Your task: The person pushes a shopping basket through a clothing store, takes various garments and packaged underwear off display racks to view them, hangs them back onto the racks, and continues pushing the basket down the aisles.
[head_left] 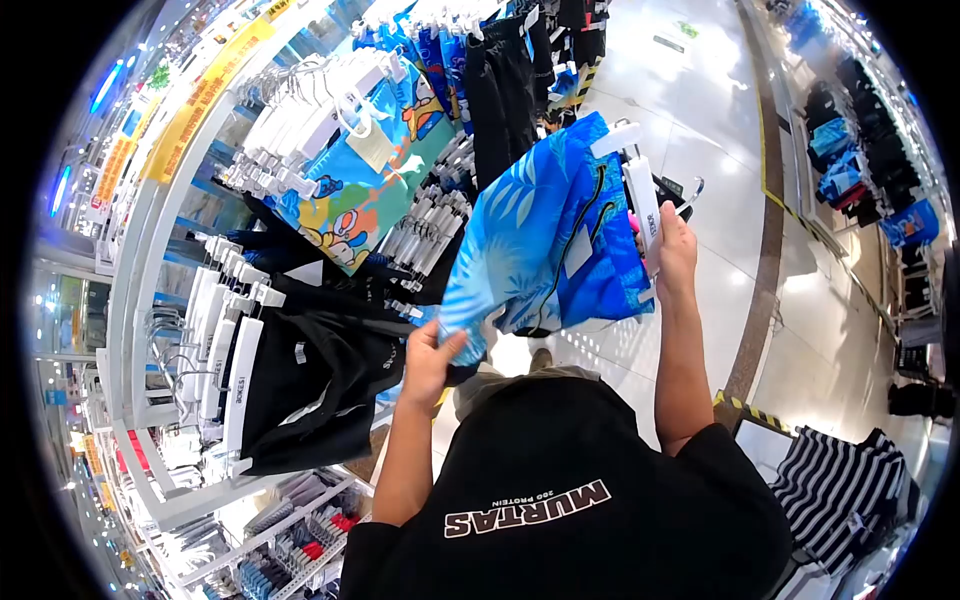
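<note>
Blue swim shorts (540,225) with a pale leaf print and a dark drawstring hang from a white clip hanger (641,190), in front of my body. My right hand (675,250) is closed around the hanger at the waistband side. Down at the lower left, my left hand (432,360) pinches the hem of a leg and holds the cloth stretched out sideways. A white tag (579,252) lies on the shorts. The hanger's metal hook points to the right, past my right hand.
On the left, a white rack (130,400) carries black shorts (315,385) and colourful cartoon-print shorts (365,170) on hangers. Below it are shelves (290,540) of folded goods. Striped cloth (845,490) lies at lower right. Tiled aisle floor (700,110) runs ahead; more clothes (850,130) hang far right.
</note>
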Demonstrator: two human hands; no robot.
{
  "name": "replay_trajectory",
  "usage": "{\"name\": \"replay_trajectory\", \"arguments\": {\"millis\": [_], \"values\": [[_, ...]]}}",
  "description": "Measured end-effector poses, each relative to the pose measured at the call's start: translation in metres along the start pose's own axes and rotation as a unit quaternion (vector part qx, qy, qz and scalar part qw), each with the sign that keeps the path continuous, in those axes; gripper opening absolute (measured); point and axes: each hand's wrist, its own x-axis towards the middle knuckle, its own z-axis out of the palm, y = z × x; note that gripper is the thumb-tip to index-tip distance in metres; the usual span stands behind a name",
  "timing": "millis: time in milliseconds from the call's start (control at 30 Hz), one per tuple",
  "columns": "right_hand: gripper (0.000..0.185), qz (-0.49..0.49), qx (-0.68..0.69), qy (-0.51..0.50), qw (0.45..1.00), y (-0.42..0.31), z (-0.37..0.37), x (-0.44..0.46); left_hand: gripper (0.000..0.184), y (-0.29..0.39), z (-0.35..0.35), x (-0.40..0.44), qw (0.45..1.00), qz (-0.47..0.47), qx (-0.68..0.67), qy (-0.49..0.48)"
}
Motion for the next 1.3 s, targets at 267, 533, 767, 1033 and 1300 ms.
{"name": "replay_trajectory", "arguments": {"millis": [267, 533, 767, 1033, 1300], "values": [[0.037, -0.155, 0.251, 0.06, 0.954, 0.019, -0.007, 0.031, 0.03, -0.014, 0.058, -0.015, 0.946, -0.072, 0.2, -0.244], [0.04, -0.203, 0.466, -0.33, 0.796, -0.024, 0.017, 0.037, 0.059, -0.051, 0.065, -0.002, 0.962, -0.001, 0.248, -0.116], [0.046, -0.12, 0.518, -0.452, 0.716, -0.042, 0.059, 0.023, 0.044, -0.027, 0.108, 0.016, 0.948, 0.169, 0.259, -0.076], [0.045, -0.101, 0.526, -0.449, 0.715, -0.035, 0.062, 0.021, 0.019, -0.026, 0.111, 0.005, 0.973, 0.081, 0.192, -0.104], [0.045, -0.069, 0.529, -0.418, 0.735, -0.031, 0.073, 0.014, 0.021, -0.021, 0.106, 0.004, 0.976, 0.077, 0.172, -0.105]]}}
